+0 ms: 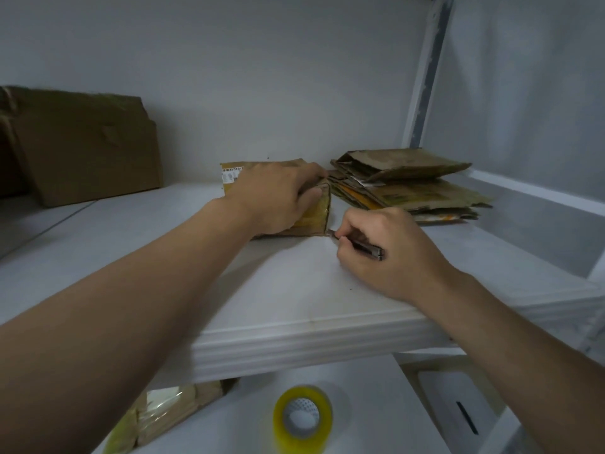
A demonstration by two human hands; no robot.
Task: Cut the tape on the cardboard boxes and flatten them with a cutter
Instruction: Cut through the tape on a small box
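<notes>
A small taped cardboard box (316,214) with a white label stands on the white shelf (294,283). My left hand (278,194) grips its top and near right corner, thumb on the taped side. My right hand (386,247) holds a metal cutter (360,245), whose tip touches the box's lower right corner at shelf level. Just right of the box lies a stack of flattened cardboard boxes (406,185).
A large brown cardboard box (85,145) stands at the back left against the wall. On a lower surface sit a yellow tape roll (302,417) and another taped box (163,411). A white upright post (425,70) rises at the back right.
</notes>
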